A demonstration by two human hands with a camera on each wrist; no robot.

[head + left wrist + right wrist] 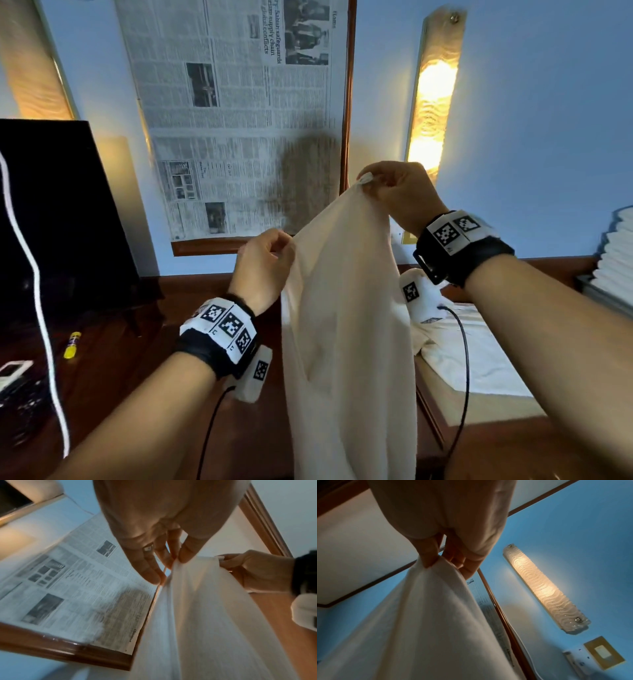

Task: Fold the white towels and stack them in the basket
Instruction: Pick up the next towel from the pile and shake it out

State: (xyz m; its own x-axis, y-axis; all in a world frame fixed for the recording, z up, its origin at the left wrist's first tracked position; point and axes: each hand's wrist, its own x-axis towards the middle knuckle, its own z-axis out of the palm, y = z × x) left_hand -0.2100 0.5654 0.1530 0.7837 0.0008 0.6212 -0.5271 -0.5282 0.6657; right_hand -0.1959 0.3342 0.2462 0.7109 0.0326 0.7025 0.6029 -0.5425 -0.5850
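Observation:
A white towel [346, 335] hangs lengthwise in the air in front of me. My right hand [373, 185] pinches its top corner, held highest. My left hand [286, 246] pinches the towel's edge lower and to the left. In the left wrist view the left hand [175, 562] pinches the towel [205, 615] between thumb and fingers, with the right hand [223, 562] just beyond. In the right wrist view the right hand [435, 562] pinches a gathered corner of the towel [428, 622]. Another white towel [479, 353] lies flat at the right. No basket is in view.
A framed newspaper [239, 113] hangs on the blue wall ahead, with a lit wall lamp [433, 92] to its right. A dark screen [58, 212] and white cable [37, 284] stand at left. A yellow tube [72, 344] lies on the brown wooden surface [120, 377]. Stacked white linens [616, 263] sit far right.

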